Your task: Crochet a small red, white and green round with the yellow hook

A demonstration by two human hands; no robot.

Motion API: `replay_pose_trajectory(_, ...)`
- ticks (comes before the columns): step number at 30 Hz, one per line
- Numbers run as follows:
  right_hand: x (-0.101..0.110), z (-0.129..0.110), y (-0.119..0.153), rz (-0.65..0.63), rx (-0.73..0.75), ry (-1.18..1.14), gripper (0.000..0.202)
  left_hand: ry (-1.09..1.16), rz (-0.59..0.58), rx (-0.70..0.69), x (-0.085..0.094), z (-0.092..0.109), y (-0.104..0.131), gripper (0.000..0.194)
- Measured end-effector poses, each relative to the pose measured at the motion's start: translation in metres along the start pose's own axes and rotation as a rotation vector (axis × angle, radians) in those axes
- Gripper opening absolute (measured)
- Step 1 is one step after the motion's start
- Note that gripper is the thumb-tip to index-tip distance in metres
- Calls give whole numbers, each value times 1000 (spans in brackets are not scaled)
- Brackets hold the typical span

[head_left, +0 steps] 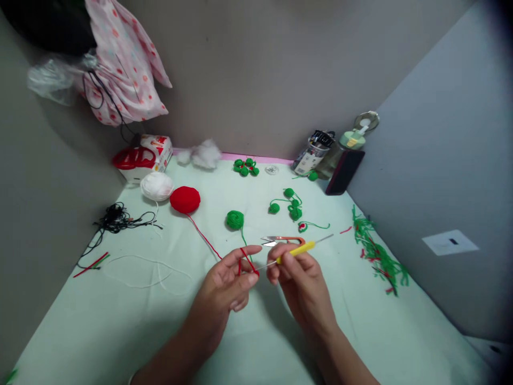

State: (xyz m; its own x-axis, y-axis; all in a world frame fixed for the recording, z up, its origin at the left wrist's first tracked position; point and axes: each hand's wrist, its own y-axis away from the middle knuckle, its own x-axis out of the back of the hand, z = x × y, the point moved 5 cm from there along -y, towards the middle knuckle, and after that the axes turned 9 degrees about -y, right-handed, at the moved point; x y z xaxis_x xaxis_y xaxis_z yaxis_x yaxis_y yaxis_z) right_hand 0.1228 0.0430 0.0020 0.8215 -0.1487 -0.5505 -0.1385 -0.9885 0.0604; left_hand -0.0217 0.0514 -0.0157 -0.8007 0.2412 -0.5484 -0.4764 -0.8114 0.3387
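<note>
My left hand pinches red yarn, which also loops over its raised index finger. A small bit of red work shows at its thumb tip. My right hand is closed around the yellow handle of a crochet hook, whose metal tip points left and meets the red yarn at my left fingertips. The strand runs back to a red yarn ball. Just behind my hands lie thread snips with an orange handle and a green yarn ball.
White yarn, black cord and stuffing lie left and back. Small green crocheted pieces sit behind the snips. A phone, bottle and pen cup stand back right; green yarn scraps lie right.
</note>
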Motion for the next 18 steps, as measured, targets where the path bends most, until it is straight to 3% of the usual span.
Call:
replay_pose_trajectory(5,-10,13,3,-101,52,106,20,-151,83,-87,7,-6,-2,43)
replay_pose_trajectory(12,-12,20,-1,-75,42,117,31,-159,227,-112,15,-12,-7,52)
replay_pose_trajectory(18,-5,32,-6,-15,-11,107,50,-56,206,-66,34,-28,-18,47)
